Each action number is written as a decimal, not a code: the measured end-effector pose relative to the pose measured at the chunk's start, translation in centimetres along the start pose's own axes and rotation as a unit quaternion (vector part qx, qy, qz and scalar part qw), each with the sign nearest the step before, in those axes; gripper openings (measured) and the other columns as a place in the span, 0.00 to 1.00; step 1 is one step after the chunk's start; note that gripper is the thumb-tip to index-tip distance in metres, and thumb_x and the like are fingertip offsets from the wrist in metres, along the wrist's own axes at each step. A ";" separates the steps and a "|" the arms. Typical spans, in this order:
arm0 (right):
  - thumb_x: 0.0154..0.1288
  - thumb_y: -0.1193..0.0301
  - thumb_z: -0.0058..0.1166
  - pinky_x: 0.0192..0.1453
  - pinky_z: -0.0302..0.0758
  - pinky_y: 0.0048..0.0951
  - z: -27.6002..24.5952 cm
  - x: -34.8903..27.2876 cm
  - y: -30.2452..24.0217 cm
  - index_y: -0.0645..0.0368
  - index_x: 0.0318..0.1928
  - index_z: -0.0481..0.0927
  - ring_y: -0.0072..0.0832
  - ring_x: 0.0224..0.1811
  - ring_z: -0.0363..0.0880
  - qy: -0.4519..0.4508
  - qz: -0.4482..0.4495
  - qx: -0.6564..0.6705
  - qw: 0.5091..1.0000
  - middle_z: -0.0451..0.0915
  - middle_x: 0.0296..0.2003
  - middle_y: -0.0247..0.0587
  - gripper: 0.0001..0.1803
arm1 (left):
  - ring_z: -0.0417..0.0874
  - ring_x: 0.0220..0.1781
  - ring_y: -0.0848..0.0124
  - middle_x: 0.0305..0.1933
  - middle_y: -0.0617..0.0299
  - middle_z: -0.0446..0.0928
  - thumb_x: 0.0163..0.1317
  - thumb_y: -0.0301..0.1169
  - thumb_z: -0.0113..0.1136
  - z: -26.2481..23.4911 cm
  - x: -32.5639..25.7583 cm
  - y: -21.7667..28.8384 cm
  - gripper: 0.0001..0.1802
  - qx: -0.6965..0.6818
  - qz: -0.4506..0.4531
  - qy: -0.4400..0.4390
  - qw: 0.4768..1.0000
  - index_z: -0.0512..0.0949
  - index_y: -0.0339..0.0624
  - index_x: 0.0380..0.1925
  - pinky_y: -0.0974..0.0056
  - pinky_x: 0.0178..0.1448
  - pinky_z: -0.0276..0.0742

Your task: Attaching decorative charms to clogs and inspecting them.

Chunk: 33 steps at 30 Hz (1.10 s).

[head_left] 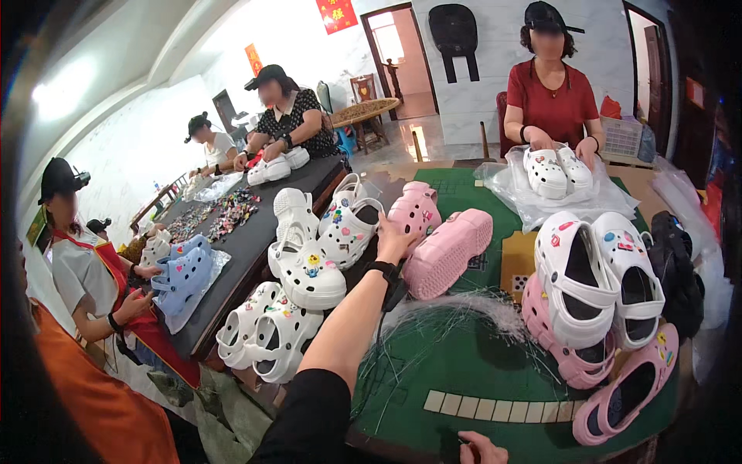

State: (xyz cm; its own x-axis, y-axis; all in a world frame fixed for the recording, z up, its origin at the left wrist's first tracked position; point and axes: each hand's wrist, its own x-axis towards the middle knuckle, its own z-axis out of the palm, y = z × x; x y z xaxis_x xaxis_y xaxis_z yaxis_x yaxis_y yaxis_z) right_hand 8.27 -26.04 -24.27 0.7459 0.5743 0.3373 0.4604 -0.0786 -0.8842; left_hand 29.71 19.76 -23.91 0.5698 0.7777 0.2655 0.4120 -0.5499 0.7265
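Note:
My left hand (394, 236) reaches across the green table mat (464, 363) and grips the heel end of a pink clog (415, 207) that stands tilted near the table's far left. A second pink clog (448, 251) lies just right of my hand with its sole turned up. A dark band sits on that wrist. Only the fingertips of my right hand (483, 450) show at the bottom edge, and what they do is unclear.
White clogs with coloured charms (309, 271) crowd the left side. A white pair (595, 278) and a pink pair (618, 379) lie at right. Thin clear plastic ties (456, 325) are strewn mid-table. A person in red (553, 93) handles white clogs opposite; others work at a black table (247, 240).

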 end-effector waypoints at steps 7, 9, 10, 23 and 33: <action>0.67 0.77 0.52 0.42 0.77 0.33 -1.0 1.3 0.0 0.64 0.49 0.79 0.46 0.40 0.83 -0.016 0.029 0.025 0.999 0.82 0.41 0.53 0.11 | 0.81 0.52 0.60 0.48 0.52 0.78 0.60 0.45 0.62 -6.3 -5.2 5.2 0.32 -0.388 -0.107 -0.191 0.895 0.68 0.37 0.58 0.50 0.48 0.84; 0.67 0.77 0.53 0.41 0.76 0.29 -0.9 1.8 -0.4 0.63 0.48 0.79 0.36 0.38 0.83 -0.017 0.037 0.039 0.998 0.83 0.40 0.48 0.11 | 0.79 0.57 0.60 0.55 0.52 0.75 0.65 0.48 0.57 -8.7 -6.0 4.1 0.30 -0.418 -0.112 -0.219 0.875 0.68 0.42 0.60 0.48 0.50 0.82; 0.67 0.76 0.53 0.39 0.74 0.27 -1.0 2.3 -0.7 0.62 0.48 0.79 0.30 0.35 0.80 -0.030 0.092 0.083 0.992 0.82 0.36 0.44 0.10 | 0.77 0.59 0.59 0.60 0.52 0.72 0.65 0.49 0.56 -10.1 -7.5 4.9 0.31 -0.436 -0.116 -0.217 0.866 0.66 0.43 0.62 0.46 0.53 0.80; 0.62 0.69 0.59 0.29 0.68 0.37 2.2 13.9 -3.4 0.56 0.55 0.74 0.36 0.21 0.72 -0.023 0.008 -0.158 0.987 0.72 0.19 0.43 0.20 | 0.80 0.46 0.65 0.48 0.56 0.74 0.68 0.48 0.54 -19.7 -23.7 4.0 0.24 -0.566 -0.136 -0.233 0.779 0.66 0.39 0.50 0.54 0.43 0.84; 0.56 0.76 0.51 0.29 0.77 0.49 7.1 25.5 5.4 0.62 0.60 0.67 0.52 0.27 0.81 -0.032 -0.140 -0.482 0.864 0.81 0.25 0.56 0.28 | 0.82 0.45 0.67 0.52 0.55 0.74 0.62 0.54 0.60 -17.1 -27.5 2.2 0.36 -0.584 -0.187 -0.210 0.762 0.63 0.37 0.58 0.60 0.40 0.84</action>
State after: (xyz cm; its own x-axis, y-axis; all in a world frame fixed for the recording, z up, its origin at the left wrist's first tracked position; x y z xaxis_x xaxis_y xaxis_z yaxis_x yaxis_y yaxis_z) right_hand 26.32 -6.04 -22.73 0.5268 0.7221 0.4484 0.8284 -0.5543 -0.0805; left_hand 2.77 2.43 -18.78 0.8462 0.5125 -0.1459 -0.1719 0.5217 0.8356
